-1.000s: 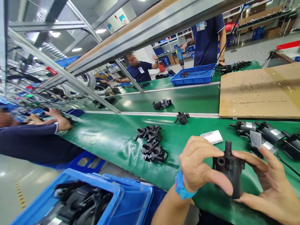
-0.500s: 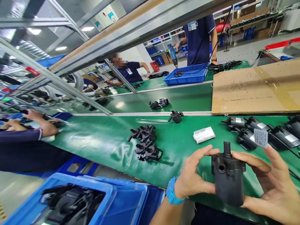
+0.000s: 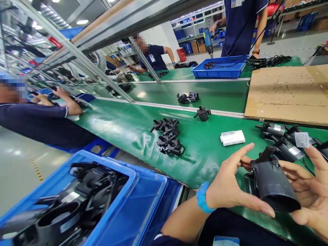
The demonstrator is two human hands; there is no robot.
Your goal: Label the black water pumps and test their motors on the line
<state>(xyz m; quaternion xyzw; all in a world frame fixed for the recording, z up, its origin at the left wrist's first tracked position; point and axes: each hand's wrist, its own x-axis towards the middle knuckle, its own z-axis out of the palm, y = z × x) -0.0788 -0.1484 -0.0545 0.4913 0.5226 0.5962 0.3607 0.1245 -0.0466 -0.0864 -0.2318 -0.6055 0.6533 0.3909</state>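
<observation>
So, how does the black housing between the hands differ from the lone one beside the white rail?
The held housing is tilted, its open end showing; the lone housing stands upright. The held housing is between the left hand and right hand; the lone housing rests on the green bench. Both are black.

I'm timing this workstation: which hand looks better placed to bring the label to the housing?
Probably the right hand: the pale label is at its raised fingertip, though it also seems to hold the black housing. The left hand, at the housing too, shows no label.
</observation>
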